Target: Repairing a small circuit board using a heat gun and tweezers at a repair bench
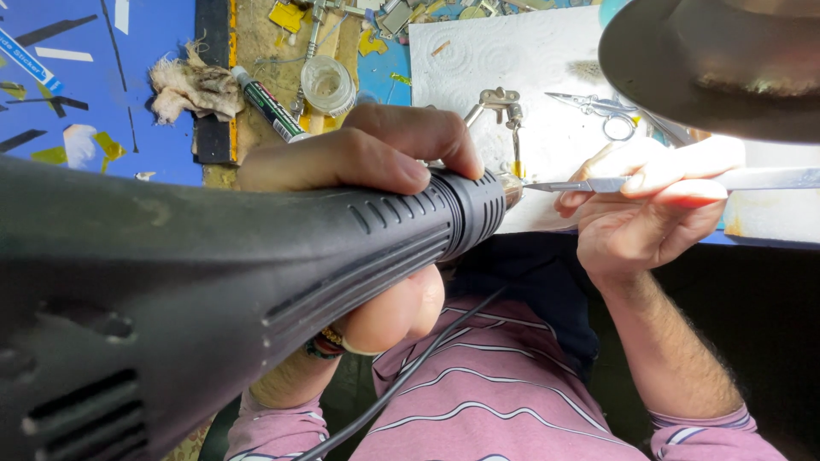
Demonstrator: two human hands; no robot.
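Observation:
My left hand [367, 158] is wrapped around the front of a big black hot-air gun [256, 265], whose body runs from the lower left up to a short metal nozzle [511, 189]. My right hand [649, 213] pinches a slim metal tool [589, 183], like tweezers or a blade. Its fine tip points left and almost meets the nozzle. Whether the tip holds anything small, I cannot tell. A black cord [410, 376] trails down over my striped pink shirt.
Beneath the tools lies a white paper towel [512, 60] with small scissors [602, 109] and a metal clamp [500, 101]. A dark lamp shade [709, 60] fills the upper right. A green marker [266, 104], clear tape roll [327, 84], rag [195, 87] and blue mat [77, 94] lie at left.

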